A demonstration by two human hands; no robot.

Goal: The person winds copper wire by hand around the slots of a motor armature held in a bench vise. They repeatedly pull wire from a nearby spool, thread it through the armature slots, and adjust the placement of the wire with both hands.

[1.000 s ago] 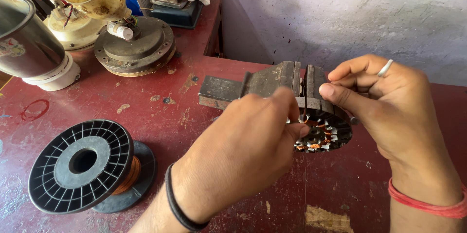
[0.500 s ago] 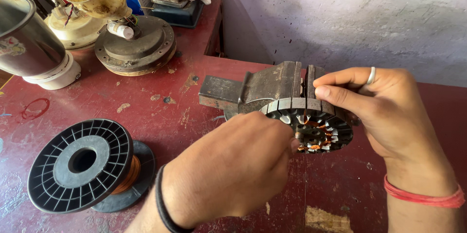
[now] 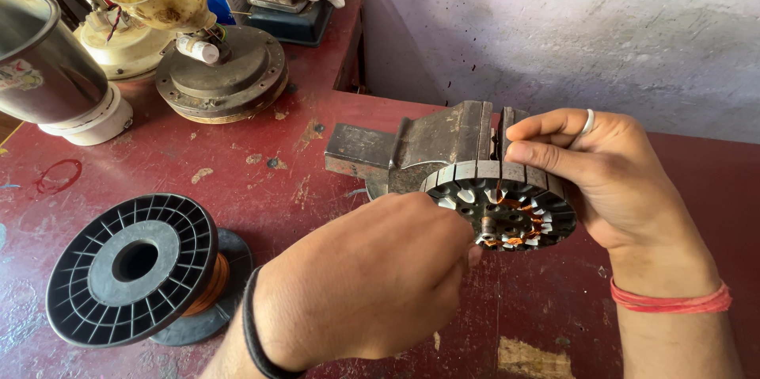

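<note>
Both hands are working a round dark slotted motor stator with copper windings [image 3: 507, 209], sitting in a grey metal bench vise [image 3: 431, 145] on the red table [image 3: 198, 165]. Right hand [image 3: 609, 177] is gripping its rim; left hand [image 3: 372, 284] is clenched at its face, contents hidden.

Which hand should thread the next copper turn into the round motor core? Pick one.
Left, probably. The left hand already has its fingertips at the motor core by the copper wire, while the right hand is busy steadying the core's rim against the vise.
</note>
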